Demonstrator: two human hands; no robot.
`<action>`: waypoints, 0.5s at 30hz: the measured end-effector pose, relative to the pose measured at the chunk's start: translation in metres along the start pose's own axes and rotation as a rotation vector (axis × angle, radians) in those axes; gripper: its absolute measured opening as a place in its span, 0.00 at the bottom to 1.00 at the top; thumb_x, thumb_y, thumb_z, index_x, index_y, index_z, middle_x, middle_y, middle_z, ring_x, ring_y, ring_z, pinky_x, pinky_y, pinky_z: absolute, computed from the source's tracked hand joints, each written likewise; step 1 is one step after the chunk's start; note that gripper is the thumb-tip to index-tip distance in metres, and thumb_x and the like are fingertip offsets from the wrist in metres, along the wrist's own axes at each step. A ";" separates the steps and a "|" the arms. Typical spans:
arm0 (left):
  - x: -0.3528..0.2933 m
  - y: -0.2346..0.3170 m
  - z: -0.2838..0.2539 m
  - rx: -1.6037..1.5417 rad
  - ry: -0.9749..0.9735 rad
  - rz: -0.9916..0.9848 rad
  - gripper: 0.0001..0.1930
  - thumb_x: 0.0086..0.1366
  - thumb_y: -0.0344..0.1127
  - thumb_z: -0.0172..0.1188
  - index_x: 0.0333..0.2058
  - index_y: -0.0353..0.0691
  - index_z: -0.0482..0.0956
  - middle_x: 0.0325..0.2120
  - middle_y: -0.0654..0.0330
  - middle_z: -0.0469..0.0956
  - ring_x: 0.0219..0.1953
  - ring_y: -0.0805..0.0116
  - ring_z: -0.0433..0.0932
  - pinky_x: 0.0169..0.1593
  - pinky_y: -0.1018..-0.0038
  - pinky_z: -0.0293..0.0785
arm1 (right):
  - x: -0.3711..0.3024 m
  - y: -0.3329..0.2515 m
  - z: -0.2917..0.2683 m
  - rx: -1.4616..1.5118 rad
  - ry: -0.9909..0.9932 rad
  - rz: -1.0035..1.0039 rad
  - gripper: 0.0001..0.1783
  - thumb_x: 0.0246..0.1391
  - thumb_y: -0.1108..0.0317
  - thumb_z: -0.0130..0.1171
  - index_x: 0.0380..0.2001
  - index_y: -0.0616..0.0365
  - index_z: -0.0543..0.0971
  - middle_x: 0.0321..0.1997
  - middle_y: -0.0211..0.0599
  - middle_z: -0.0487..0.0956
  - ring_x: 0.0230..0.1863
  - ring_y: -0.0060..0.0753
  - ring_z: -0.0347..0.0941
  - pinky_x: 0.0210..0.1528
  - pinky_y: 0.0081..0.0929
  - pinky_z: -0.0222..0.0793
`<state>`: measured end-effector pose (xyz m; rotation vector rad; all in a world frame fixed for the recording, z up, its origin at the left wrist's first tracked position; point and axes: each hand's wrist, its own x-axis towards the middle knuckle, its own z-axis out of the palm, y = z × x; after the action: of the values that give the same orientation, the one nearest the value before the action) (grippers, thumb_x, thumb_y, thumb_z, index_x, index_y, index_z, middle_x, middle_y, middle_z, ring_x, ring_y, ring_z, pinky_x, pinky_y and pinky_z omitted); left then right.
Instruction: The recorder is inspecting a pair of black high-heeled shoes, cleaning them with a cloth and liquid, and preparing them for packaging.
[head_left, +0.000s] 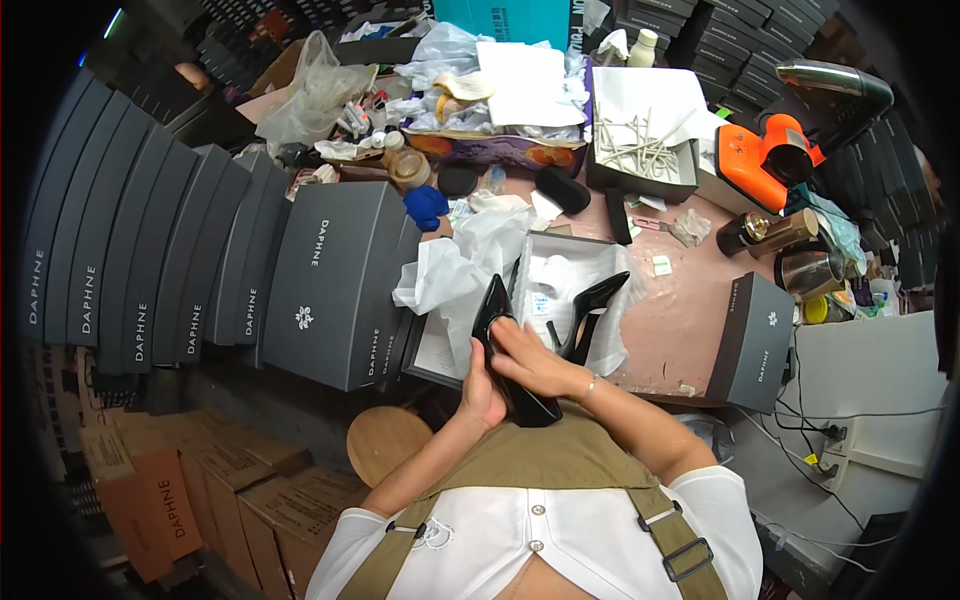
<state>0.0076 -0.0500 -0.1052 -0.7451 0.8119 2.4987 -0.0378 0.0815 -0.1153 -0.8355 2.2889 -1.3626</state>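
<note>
A glossy black pointed shoe (pixel 532 406) is held lengthwise in front of my apron. My left hand (pixel 483 398) grips its left side, with the thumb pointing up along it. Across the upper of the shoe lies my right hand (pixel 540 366), its fingers stretched out and touching the surface. Just beyond, a second black high-heeled shoe (pixel 598 292) rests in an open shoebox (pixel 570 243) lined with white paper. Crumpled white tissue paper (pixel 460 262) spills over the box's left side. My hands hide part of the held shoe.
Dark grey shoeboxes (pixel 330 285) stand in a row on the left, and another shoebox (pixel 752 340) is at the right table edge. Farther back are a box of white sticks (pixel 645 150), an orange device (pixel 755 165) and a carton of crumpled paper (pixel 490 150). A round stool (pixel 388 445) is below.
</note>
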 end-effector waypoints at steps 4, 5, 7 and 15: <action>-0.003 0.007 0.003 0.032 0.099 -0.078 0.35 0.69 0.63 0.34 0.63 0.43 0.55 0.63 0.61 0.58 0.65 0.65 0.57 0.65 0.65 0.55 | 0.035 0.010 0.015 -0.129 -0.157 0.077 0.29 0.64 0.44 0.33 0.43 0.62 0.68 0.44 0.47 0.69 0.51 0.52 0.63 0.59 0.64 0.46; -0.007 0.012 0.000 0.044 0.104 -0.071 0.35 0.69 0.64 0.35 0.63 0.43 0.56 0.64 0.61 0.58 0.65 0.65 0.57 0.65 0.64 0.56 | 0.044 0.005 0.021 -0.009 -0.160 0.190 0.29 0.65 0.43 0.31 0.42 0.61 0.68 0.45 0.48 0.69 0.51 0.53 0.63 0.58 0.64 0.48; -0.014 0.022 0.002 0.155 0.049 -0.084 0.39 0.66 0.67 0.37 0.63 0.41 0.56 0.63 0.55 0.58 0.64 0.60 0.58 0.64 0.58 0.57 | 0.043 0.004 0.016 0.106 -0.168 0.244 0.31 0.65 0.42 0.29 0.41 0.61 0.68 0.45 0.50 0.69 0.53 0.55 0.63 0.59 0.64 0.48; 0.048 0.059 -0.026 0.511 0.139 0.089 0.25 0.68 0.54 0.50 0.54 0.42 0.65 0.43 0.59 0.72 0.43 0.67 0.75 0.45 0.66 0.75 | 0.030 -0.019 0.018 0.001 -0.262 0.216 0.35 0.64 0.39 0.26 0.42 0.63 0.68 0.44 0.52 0.67 0.54 0.53 0.62 0.64 0.63 0.40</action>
<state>-0.0509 -0.1002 -0.1274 -0.7107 1.4858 2.1770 -0.0453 0.0433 -0.1071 -0.6967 2.1056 -1.0915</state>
